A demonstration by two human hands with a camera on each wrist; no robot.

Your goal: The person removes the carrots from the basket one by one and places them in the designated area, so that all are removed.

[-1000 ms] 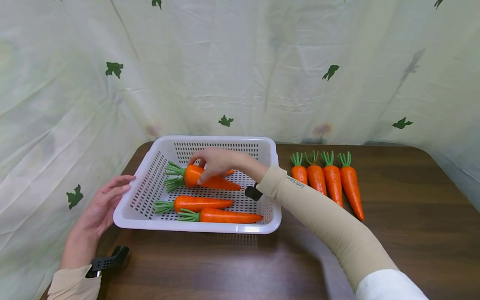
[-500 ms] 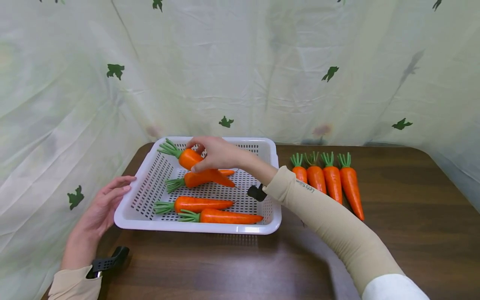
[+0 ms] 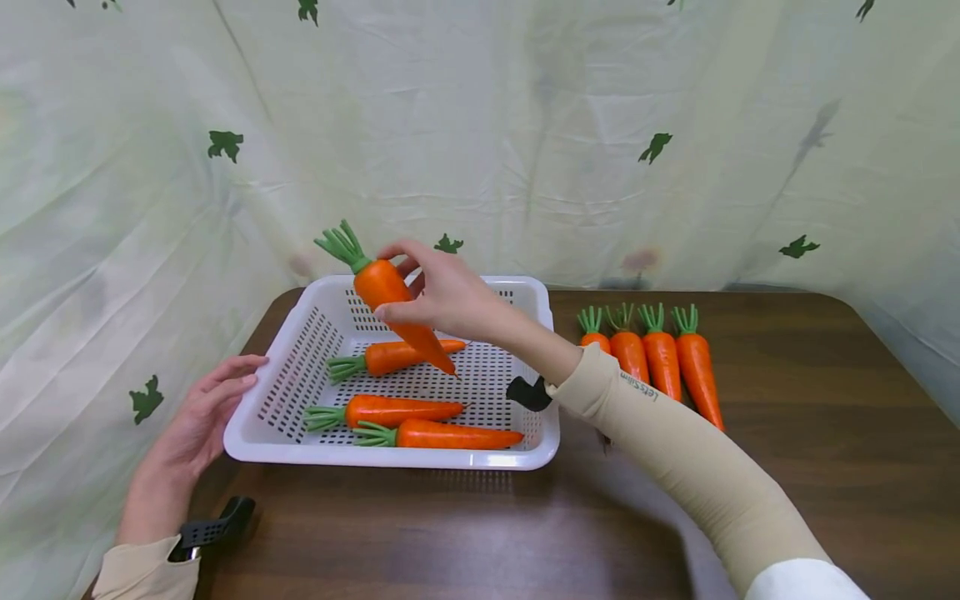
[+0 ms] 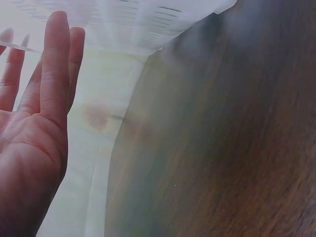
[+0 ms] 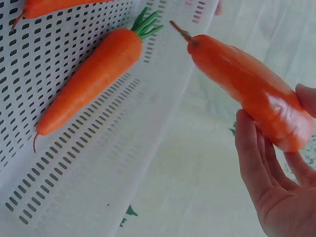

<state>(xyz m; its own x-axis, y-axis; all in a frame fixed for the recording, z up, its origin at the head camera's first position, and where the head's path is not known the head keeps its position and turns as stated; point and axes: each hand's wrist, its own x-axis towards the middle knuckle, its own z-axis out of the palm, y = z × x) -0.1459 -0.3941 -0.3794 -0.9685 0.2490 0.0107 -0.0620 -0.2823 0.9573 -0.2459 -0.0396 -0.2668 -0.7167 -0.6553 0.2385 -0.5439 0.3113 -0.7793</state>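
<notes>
My right hand (image 3: 450, 292) grips a carrot (image 3: 405, 312) between thumb and fingers, raised over the back of a white perforated basket (image 3: 390, 456). The carrot tilts, its green top up to the left and its tip down to the right. In the right wrist view the held carrot (image 5: 247, 86) shows thumb and fingers on opposite sides of its thick end. Three carrots lie in the basket, one of them the rear carrot (image 3: 390, 357) below the held one. At the basket's left rim, my left hand (image 3: 198, 417) touches with straight fingers, seen palm-side in the left wrist view.
Several carrots (image 3: 662, 362) lie side by side on the brown wooden table (image 3: 810, 433), right of the basket and partly behind my right sleeve (image 3: 675, 450). A pale curtain (image 3: 525, 150) with green leaf shapes hangs close behind the table.
My right hand has lifted a carrot out of the basket, upward and toward the back, and the carrot has tilted. The rear carrot beneath it now shows. My left hand stays at the rim.
</notes>
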